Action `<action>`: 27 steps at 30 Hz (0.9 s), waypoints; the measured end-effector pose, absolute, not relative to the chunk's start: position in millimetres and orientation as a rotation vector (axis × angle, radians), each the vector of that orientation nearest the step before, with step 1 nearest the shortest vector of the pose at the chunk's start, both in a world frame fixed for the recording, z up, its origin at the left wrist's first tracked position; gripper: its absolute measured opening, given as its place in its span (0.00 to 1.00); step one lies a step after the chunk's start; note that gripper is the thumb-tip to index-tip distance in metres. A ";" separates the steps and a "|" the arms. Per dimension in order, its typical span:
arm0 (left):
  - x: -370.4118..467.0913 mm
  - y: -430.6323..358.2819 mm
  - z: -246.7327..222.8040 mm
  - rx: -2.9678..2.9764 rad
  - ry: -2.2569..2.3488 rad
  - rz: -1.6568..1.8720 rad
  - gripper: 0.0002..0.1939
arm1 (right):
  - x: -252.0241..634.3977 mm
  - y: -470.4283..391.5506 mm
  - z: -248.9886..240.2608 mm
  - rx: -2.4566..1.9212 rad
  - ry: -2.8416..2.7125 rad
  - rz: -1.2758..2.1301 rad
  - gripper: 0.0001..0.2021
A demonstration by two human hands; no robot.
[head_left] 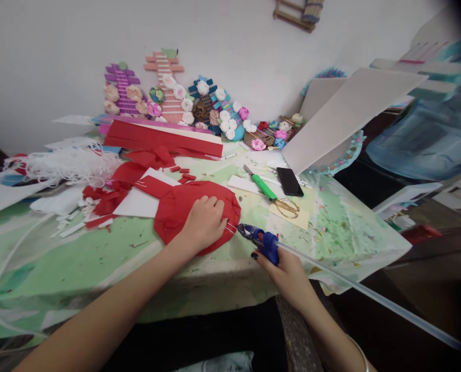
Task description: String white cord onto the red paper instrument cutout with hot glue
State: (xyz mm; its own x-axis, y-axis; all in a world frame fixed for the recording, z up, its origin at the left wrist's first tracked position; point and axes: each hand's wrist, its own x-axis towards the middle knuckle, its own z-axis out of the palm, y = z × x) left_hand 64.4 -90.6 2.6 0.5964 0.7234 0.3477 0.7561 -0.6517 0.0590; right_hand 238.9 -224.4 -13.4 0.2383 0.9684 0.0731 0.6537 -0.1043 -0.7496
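Note:
A round piece covered in red paper (179,209) lies on the table near its front edge. My left hand (206,221) rests on top of it, fingers curled down against the red surface; whether they pinch anything is hidden. In my right hand (282,266) is a blue glue gun (268,247), with a long clear glue stick (362,287) sticking out of its back. The gun's nozzle is at the right edge of the red piece, beside thin white strands. A red strip with a white card (139,204) under it extends from the piece's left side.
Green cutter (264,187), gold-handled scissors (287,207) and black phone (289,182) lie right of the red piece. Red paper (164,139), white shreds (75,161) and scraps fill the left. Decorated crafts (168,95) line the wall; white boards (350,113) lean at right.

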 end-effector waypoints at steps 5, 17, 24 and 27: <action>63.9 -91.1 2.9 -2.722 -1.259 -0.528 0.06 | 235.1 -220.6 -16.4 -1.842 -1.519 0.598 0.14; 58.8 -84.2 0.9 -2.847 -1.313 -0.658 0.07 | 222.7 -216.2 -12.9 -1.901 -1.588 0.565 0.11; 56.3 -81.8 3.1 -2.933 -1.360 -0.802 0.08 | 214.3 -213.8 -12.0 -1.927 -1.627 0.548 0.08; 55.0 -80.6 3.0 -2.968 -1.362 -0.854 0.09 | 212.9 -213.5 -12.4 -1.916 -1.607 0.554 0.08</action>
